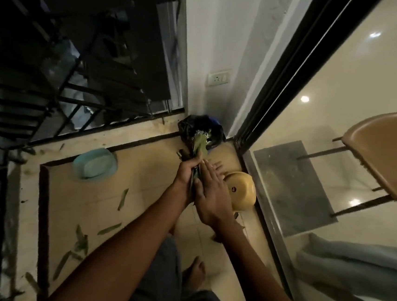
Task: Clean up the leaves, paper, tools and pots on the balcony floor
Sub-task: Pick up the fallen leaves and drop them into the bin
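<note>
With my left hand (186, 173) curled tight round the bunch of leaves (198, 150) and my right hand (209, 190) flat-fingered against it, I'd keep both pressed together until directly over the black bag (190, 127) in the corner, then let go.

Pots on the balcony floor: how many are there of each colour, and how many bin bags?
Teal pot: 1
Yellow pot: 1
Black bin bag in the corner: 1
Total: 3
</note>
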